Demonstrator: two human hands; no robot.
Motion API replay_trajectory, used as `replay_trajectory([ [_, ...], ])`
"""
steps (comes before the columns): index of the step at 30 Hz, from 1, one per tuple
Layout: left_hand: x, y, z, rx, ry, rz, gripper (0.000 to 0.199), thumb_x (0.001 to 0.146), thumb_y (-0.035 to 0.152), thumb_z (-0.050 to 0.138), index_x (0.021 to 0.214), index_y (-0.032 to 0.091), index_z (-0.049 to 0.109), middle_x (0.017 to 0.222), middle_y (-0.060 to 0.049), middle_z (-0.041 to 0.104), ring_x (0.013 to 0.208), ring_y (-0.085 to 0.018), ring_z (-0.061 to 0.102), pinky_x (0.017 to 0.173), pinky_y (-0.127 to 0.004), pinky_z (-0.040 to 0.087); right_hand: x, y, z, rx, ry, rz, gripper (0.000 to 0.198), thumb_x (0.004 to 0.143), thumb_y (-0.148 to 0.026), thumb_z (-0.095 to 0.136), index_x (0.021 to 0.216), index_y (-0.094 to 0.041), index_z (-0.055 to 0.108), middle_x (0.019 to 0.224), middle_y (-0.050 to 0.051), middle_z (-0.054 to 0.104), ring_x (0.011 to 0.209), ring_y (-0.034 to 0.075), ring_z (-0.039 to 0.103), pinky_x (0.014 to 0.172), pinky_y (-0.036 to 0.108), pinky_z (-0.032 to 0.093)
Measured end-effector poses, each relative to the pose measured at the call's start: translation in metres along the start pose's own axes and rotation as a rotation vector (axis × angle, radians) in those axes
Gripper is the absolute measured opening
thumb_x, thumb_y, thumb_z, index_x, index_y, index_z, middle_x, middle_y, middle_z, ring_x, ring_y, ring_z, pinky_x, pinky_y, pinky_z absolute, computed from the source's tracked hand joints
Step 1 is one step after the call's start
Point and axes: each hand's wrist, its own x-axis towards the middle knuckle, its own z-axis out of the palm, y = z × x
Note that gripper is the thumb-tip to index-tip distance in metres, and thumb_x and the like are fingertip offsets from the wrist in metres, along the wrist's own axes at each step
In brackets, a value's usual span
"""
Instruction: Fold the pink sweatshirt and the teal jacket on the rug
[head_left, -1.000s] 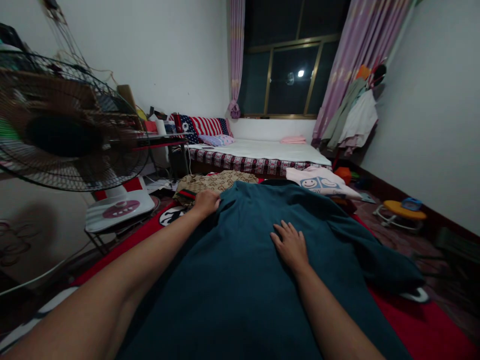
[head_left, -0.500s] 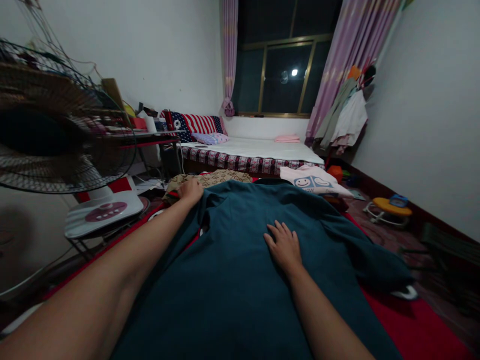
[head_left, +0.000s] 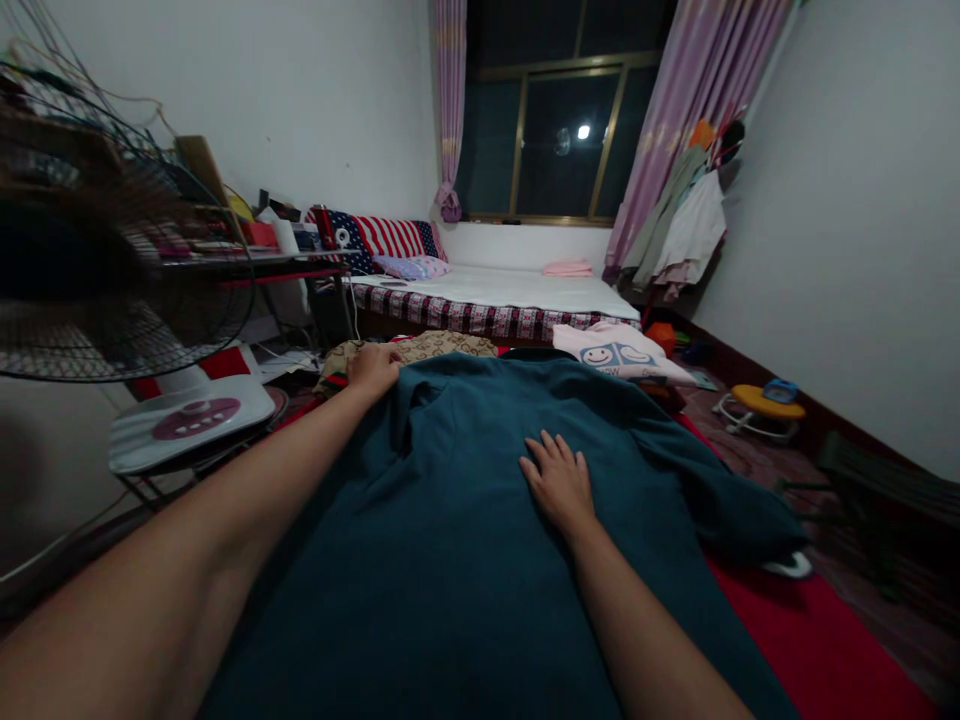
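Note:
A dark teal long-sleeved garment (head_left: 450, 520), a shirt or jacket, lies spread over a red-covered surface (head_left: 810, 620). At its left shoulder, my left hand (head_left: 373, 370) is closed on the garment's fabric, with the fingertips partly hidden. My right hand (head_left: 561, 482) rests flat on the middle of the garment, fingers a little apart. One sleeve reaches out to the right, a white object (head_left: 789, 566) showing at its cuff. Beyond the collar lie a brown patterned cloth (head_left: 450, 345) and a folded pink garment with smiley prints (head_left: 622, 352).
A large fan (head_left: 112, 250) stands close on the left, beside a cluttered desk (head_left: 300, 262). A bed (head_left: 495, 288) is under the window. On the right are a yellow round stool (head_left: 765, 402), a dark folding seat (head_left: 885, 480) and hanging clothes (head_left: 690, 225).
The fabric by the left shoulder has shifted, covering the gap that showed red beneath it. My left hand still grips there; my right hand stays flat. The view has turned slightly.

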Motion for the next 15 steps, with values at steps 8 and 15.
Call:
replay_trajectory([
  [8, -0.065, -0.077, -0.055, 0.251, -0.293, 0.047, 0.036, 0.079, 0.039, 0.055, 0.107, 0.023, 0.071, 0.105, -0.004, 0.072, 0.098, -0.024, 0.064, 0.072, -0.025, 0.045, 0.000, -0.003, 0.002, -0.088, 0.002, 0.006, 0.049, 0.096, -0.043, 0.033, 0.140, -0.026, 0.045, 0.153, 0.005, 0.033, 0.141, 0.028, 0.025, 0.110, 0.053, 0.021],
  [15, -0.110, -0.132, -0.075, 0.285, -0.637, -0.112, 0.059, 0.059, 0.066, 0.067, 0.089, 0.016, 0.071, 0.094, -0.010, 0.072, 0.086, -0.026, 0.064, 0.068, -0.027, 0.044, 0.001, -0.001, 0.002, -0.111, -0.006, 0.001, 0.049, 0.096, -0.043, 0.034, 0.140, -0.026, 0.045, 0.153, 0.006, 0.033, 0.141, 0.028, 0.026, 0.110, 0.052, 0.023],
])
